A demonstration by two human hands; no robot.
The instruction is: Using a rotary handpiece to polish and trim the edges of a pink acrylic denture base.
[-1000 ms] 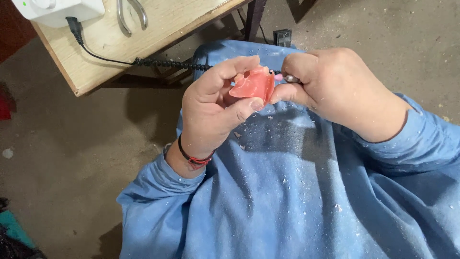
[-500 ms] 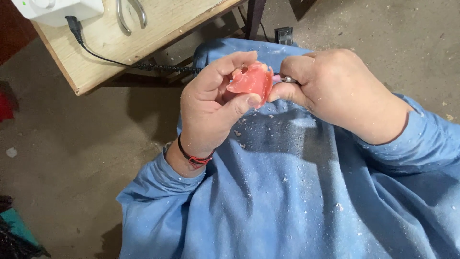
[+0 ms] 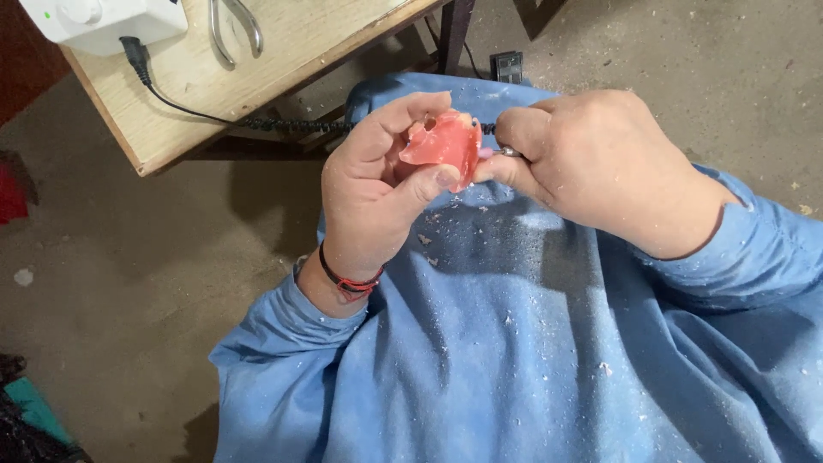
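Pink denture plate [image 3: 444, 141], its long axis slanting down-right, sits pinched in our left hand [image 3: 377, 184]; our right hand [image 3: 600, 167] closes around a small metal tool [image 3: 507, 152] touching its edge.

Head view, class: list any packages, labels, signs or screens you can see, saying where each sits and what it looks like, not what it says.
No package, label, sign or screen can be made out.
Nearest thing: white box-shaped device, top left on the wooden table, rounded knob, small green light, black cable plugged in.
Small black boxy object, on the floor at top centre; too small to tell.
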